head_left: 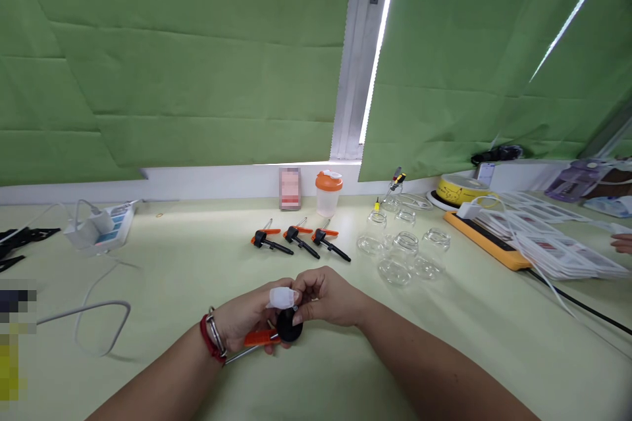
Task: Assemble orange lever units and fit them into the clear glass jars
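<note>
My left hand (253, 313) is closed around a lever-handled part with a round black head (289, 325), an orange lever (261, 338) and a thin metal rod (241, 355). A translucent white sleeve or cap (281, 298) covers or lies against the left thumb; I cannot tell which. The fingers of my right hand (326, 296) pinch at the top of the black head, its thumb resting on it. Beyond my hands, three similar black-and-orange parts (301, 241) lie in a row, each with a metal rod and a black tube.
Several clear glass jars (405, 253) stand at right, near screwdrivers (394, 184). An orange-lidded cup (328, 194) and a phone (289, 189) are by the wall. A power strip (116, 223) and cables lie left; an orange power strip (486, 240), papers (567, 250) and another person's hand (622, 243) are right.
</note>
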A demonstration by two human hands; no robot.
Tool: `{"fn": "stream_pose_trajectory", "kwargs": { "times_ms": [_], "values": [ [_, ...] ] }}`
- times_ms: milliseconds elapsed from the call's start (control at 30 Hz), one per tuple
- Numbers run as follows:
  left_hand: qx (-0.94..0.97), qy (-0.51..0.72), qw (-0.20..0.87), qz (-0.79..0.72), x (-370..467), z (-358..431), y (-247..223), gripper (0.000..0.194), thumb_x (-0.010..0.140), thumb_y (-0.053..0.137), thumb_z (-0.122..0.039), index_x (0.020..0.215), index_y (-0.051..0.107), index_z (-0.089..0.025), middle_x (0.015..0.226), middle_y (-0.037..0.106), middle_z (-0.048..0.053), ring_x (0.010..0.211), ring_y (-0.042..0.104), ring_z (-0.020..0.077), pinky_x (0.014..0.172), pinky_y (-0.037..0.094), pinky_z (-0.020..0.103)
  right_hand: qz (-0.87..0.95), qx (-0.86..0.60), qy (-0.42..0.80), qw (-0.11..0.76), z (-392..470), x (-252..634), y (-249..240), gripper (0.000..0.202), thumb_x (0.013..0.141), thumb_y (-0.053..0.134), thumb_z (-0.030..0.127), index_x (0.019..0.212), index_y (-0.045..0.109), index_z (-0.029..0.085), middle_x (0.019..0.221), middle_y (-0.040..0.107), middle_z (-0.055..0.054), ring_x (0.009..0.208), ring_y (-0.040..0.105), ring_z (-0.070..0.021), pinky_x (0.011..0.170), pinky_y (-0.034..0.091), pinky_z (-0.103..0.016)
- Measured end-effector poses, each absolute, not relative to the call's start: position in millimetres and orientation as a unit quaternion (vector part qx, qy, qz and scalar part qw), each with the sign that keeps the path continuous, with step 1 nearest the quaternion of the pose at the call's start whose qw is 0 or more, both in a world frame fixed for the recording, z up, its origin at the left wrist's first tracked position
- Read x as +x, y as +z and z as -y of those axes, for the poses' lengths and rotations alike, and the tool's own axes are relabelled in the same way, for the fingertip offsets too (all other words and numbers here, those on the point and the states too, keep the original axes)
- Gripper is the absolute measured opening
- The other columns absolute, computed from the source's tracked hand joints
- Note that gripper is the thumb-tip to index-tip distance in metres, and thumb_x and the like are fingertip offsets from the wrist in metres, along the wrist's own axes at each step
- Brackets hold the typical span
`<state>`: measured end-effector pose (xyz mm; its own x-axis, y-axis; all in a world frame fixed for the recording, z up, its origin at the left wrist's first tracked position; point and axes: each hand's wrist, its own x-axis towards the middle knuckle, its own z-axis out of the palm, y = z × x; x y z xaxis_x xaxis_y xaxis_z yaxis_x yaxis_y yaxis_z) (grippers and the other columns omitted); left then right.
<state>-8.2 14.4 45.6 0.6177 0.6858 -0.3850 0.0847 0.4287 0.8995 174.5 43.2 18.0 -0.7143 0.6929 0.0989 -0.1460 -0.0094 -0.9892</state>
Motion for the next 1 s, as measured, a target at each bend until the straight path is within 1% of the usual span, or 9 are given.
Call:
{"fn": "stream_pose_trajectory", "kwargs": {
  "times_ms": [167, 433, 633, 800, 1000],
  "values": [
    [0.493, 0.197, 0.750, -0.394, -8.5, -14.1, 45.9, 0.035, 0.072, 0.056, -0.046, 0.095, 0.049, -0.020, 0.072, 0.059, 0.003, 0.058, 0.061, 0.0180, 0.041, 0.040, 0.021, 0.625, -0.222, 0.680, 0.313, -42.8, 174.4, 17.7, 0.031, 0.052, 0.083, 0.020, 0.072, 0.061, 0.013, 0.073, 0.062, 0.001, 0.069, 0.059, -0.0119, 0.066, 0.049, -0.026],
    [0.489, 0.195, 0.753, -0.394, -7.9, -15.5, 47.4, 0.037, 0.072, 0.056, -0.047, 0.097, 0.049, -0.020, 0.072, 0.059, 0.003, 0.059, 0.062, 0.0190, 0.041, 0.040, 0.021, 0.629, -0.226, 0.673, 0.315, -43.5, 173.6, 18.4, 0.032, 0.051, 0.084, 0.020, 0.072, 0.060, 0.014, 0.070, 0.062, 0.001, 0.065, 0.058, -0.0112, 0.063, 0.047, -0.025],
    [0.483, 0.195, 0.759, -0.390, -9.7, -15.2, 44.7, 0.035, 0.075, 0.053, -0.048, 0.098, 0.048, -0.021, 0.073, 0.060, 0.003, 0.060, 0.062, 0.0196, 0.040, 0.040, 0.021, 0.639, -0.217, 0.667, 0.317, -44.9, 172.4, 16.2, 0.034, 0.052, 0.084, 0.020, 0.078, 0.062, 0.015, 0.072, 0.060, 0.002, 0.065, 0.055, -0.0102, 0.064, 0.046, -0.025],
    [0.471, 0.211, 0.763, -0.390, -8.5, -15.6, 44.8, 0.032, 0.076, 0.052, -0.048, 0.094, 0.048, -0.022, 0.073, 0.059, 0.002, 0.059, 0.063, 0.0196, 0.039, 0.040, 0.020, 0.655, -0.222, 0.635, 0.344, -45.7, 172.3, 16.5, 0.029, 0.053, 0.083, 0.020, 0.072, 0.062, 0.014, 0.073, 0.059, 0.002, 0.066, 0.054, -0.0103, 0.063, 0.044, -0.025],
    [0.462, 0.215, 0.765, -0.394, -8.4, -16.2, 44.3, 0.037, 0.074, 0.054, -0.050, 0.098, 0.048, -0.022, 0.073, 0.059, 0.003, 0.059, 0.063, 0.0202, 0.039, 0.040, 0.020, 0.633, -0.237, 0.658, 0.332, -45.4, 171.5, 14.4, 0.032, 0.052, 0.083, 0.023, 0.070, 0.058, 0.015, 0.068, 0.058, 0.002, 0.064, 0.054, -0.0108, 0.062, 0.045, -0.027]
  ]
}}
